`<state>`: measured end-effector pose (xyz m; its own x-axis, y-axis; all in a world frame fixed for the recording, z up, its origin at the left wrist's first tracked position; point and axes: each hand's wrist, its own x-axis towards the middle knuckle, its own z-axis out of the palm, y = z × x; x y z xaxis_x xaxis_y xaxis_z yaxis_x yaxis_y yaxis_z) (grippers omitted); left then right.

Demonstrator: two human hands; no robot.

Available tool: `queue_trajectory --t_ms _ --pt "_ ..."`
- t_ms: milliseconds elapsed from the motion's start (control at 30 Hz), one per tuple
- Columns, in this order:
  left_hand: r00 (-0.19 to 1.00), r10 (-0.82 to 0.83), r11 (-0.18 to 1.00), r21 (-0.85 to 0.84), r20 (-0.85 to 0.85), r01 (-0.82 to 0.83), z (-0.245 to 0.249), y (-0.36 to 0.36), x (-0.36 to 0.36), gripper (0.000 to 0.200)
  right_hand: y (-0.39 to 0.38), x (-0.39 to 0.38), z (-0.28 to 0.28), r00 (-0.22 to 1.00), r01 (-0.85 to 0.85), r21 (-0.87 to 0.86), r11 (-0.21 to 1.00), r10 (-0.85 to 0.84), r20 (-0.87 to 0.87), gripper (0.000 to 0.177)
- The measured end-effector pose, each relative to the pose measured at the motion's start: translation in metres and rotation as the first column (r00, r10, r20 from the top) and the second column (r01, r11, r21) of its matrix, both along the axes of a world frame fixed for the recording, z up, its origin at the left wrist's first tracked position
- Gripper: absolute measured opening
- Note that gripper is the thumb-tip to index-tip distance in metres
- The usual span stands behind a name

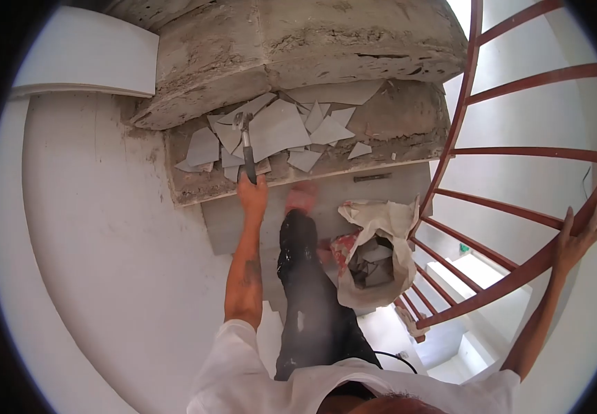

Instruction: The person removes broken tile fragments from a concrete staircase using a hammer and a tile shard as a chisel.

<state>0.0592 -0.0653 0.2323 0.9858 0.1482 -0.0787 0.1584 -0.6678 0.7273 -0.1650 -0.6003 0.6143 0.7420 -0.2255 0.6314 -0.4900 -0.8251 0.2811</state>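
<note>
My left hand [251,193] is closed around the dark grip of a claw hammer [247,148]. The hammer's metal head overlaps the broken tile pieces [278,131], pale grey shards of several sizes lying on a bare concrete stair step [402,117]. Out to the right, my right hand [576,238] rests on the red-brown handrail [519,277], its fingers spread over the rail. Beside my leg stands a whitish sack [398,238] with its mouth open and tile shards inside.
Higher up, another rough concrete step [354,41] curves across. A white board or slab [91,52] juts out at the upper left, over a white wall [105,172]. Red balusters [519,152] border the stairs on the right. A small dark strip [372,177] lies on the lower tread.
</note>
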Motion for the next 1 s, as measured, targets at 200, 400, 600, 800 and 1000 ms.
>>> queue_trajectory --t_ms 200,400,600,800,1000 --pt "0.992 -0.088 0.996 0.007 -0.088 0.089 -0.019 -0.024 -0.017 0.028 -0.002 -0.005 -0.006 0.998 -0.027 0.108 0.994 0.02 0.067 0.061" --pt "0.99 -0.047 0.993 0.101 -0.13 0.061 -0.03 -0.039 -0.005 0.027 -0.006 -0.008 -0.006 0.993 -0.095 0.12 0.988 0.086 0.076 0.062" --pt "0.982 -0.148 0.986 0.065 -0.114 0.156 0.012 -0.064 0.007 0.03 0.002 -0.007 -0.006 0.996 0.014 0.194 0.981 -0.03 0.083 0.062" --pt "0.956 -0.281 0.959 -0.058 -0.088 0.277 0.061 -0.148 0.015 0.041 0.002 -0.007 -0.008 0.988 0.127 0.176 0.976 -0.141 0.069 0.063" --pt "0.92 -0.374 0.925 0.016 -0.115 0.378 -0.037 -0.22 0.046 0.044 -0.005 -0.01 -0.01 0.993 0.091 0.155 0.984 -0.102 0.062 0.065"
